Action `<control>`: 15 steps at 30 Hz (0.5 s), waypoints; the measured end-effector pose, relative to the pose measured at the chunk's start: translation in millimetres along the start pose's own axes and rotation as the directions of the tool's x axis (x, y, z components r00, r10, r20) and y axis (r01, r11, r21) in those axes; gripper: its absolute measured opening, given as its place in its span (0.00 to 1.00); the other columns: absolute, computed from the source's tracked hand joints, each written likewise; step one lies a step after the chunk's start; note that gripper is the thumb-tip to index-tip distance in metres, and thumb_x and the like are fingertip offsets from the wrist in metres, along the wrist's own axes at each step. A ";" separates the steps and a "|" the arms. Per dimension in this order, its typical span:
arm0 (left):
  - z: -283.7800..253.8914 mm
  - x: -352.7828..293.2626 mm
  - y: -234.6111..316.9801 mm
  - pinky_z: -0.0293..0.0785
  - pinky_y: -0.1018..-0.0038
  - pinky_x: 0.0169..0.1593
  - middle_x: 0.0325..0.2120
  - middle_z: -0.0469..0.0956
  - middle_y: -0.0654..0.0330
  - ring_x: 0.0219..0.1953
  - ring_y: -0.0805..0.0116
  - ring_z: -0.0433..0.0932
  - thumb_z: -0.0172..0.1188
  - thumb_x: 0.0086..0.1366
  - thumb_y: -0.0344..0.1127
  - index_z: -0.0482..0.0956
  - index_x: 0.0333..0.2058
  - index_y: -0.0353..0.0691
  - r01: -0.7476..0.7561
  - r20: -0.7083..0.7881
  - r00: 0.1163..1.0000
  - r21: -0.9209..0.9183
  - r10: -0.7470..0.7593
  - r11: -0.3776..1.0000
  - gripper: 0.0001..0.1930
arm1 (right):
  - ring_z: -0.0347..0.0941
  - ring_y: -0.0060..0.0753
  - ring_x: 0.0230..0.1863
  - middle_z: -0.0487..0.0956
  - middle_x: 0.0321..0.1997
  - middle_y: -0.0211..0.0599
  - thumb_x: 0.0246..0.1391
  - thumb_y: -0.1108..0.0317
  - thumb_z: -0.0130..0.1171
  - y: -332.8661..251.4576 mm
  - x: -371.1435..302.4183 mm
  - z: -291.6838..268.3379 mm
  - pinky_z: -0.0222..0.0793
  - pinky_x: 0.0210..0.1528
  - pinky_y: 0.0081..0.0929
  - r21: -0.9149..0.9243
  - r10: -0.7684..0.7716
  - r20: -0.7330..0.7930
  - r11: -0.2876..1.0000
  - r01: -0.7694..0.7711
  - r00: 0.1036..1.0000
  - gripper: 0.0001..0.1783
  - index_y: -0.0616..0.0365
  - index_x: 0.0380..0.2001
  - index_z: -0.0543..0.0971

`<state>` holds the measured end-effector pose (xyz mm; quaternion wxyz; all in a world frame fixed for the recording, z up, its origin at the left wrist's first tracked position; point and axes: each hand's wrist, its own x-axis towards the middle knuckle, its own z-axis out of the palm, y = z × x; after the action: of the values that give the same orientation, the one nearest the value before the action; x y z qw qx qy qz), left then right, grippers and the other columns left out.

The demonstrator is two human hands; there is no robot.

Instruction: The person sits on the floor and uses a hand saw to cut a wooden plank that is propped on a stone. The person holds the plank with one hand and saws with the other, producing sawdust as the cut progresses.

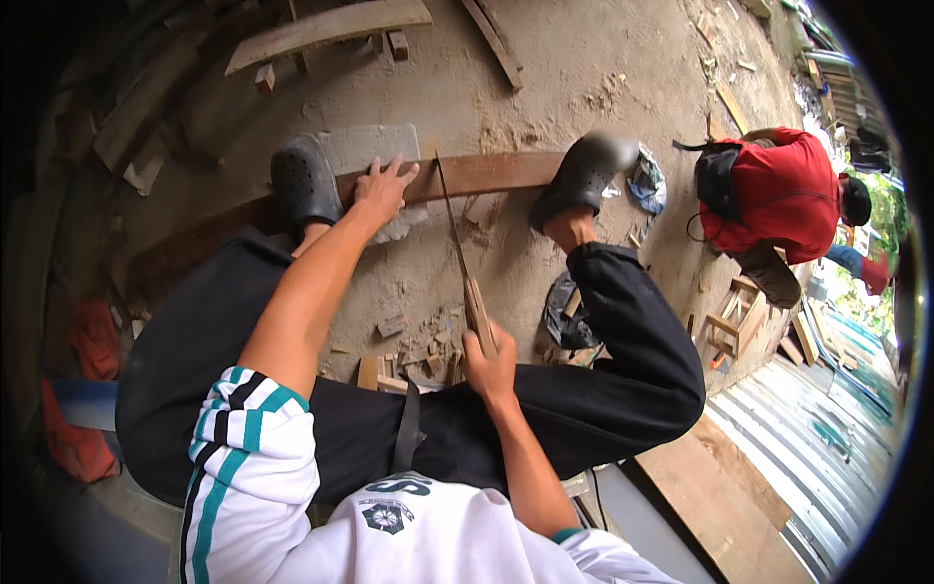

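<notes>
A long brown wooden plank (496,175) lies across in front of me, with a black clog (305,180) on it at the left and another black clog (582,175) at the right. My left hand (385,185) presses on the plank with its fingers spread. My right hand (491,362) is wrapped round the wooden handle of a handsaw (453,229). The narrow blade runs away from me, and its far end meets the plank just right of my left hand. A pale flat block (375,146) sits partly beneath the plank, by the left clog.
A pale board (331,31) rests on blocks at the far left. Wood offcuts (428,360) lie scattered near my legs. On the right, a person in red (783,200) bends over, near a small wooden frame (736,316). Corrugated metal sheets (812,457) lie at the near right.
</notes>
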<state>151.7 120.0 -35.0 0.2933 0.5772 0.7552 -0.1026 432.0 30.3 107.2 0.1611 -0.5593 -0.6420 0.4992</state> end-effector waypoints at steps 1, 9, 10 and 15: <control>-1.1 -2.6 -2.2 0.71 0.50 0.61 0.72 0.49 0.59 0.70 0.40 0.54 0.65 0.61 0.40 0.52 0.71 0.64 0.006 0.001 1.000 0.009 -0.006 1.000 0.42 | 0.62 0.18 0.23 0.67 0.18 0.27 0.56 0.69 0.55 5.5 12.7 6.2 0.60 0.25 0.27 -0.012 -0.014 0.027 1.000 0.015 1.000 0.10 0.64 0.25 0.73; 2.6 6.8 -4.0 0.72 0.51 0.61 0.72 0.50 0.56 0.68 0.37 0.56 0.66 0.61 0.40 0.53 0.70 0.63 -0.022 -0.010 1.000 0.032 0.023 0.999 0.42 | 0.67 0.26 0.20 0.70 0.16 0.42 0.51 0.72 0.56 -7.6 -9.4 -2.4 0.66 0.27 0.33 0.004 0.032 -0.031 0.999 -0.032 0.999 0.06 0.64 0.26 0.76; 1.9 5.4 -2.2 0.73 0.51 0.60 0.72 0.50 0.56 0.68 0.37 0.57 0.66 0.61 0.40 0.54 0.70 0.63 -0.026 -0.009 1.000 0.041 0.027 0.999 0.42 | 0.67 0.24 0.20 0.69 0.15 0.41 0.51 0.72 0.57 -8.5 -25.6 -5.6 0.67 0.27 0.32 0.035 -0.010 -0.083 0.999 0.013 0.997 0.06 0.64 0.26 0.76; 2.4 8.7 4.5 0.71 0.51 0.61 0.72 0.49 0.55 0.69 0.38 0.56 0.66 0.61 0.42 0.53 0.71 0.63 -0.053 -0.019 0.998 0.039 0.054 0.998 0.42 | 0.63 0.23 0.19 0.67 0.15 0.37 0.53 0.69 0.55 4.4 59.5 16.0 0.62 0.24 0.34 0.005 0.009 -0.035 1.000 -0.009 0.999 0.11 0.63 0.21 0.71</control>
<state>155.3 127.2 -40.9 0.2772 0.6037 0.7402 -0.1037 403.0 74.6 75.5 0.1716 -0.5706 -0.6351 0.4916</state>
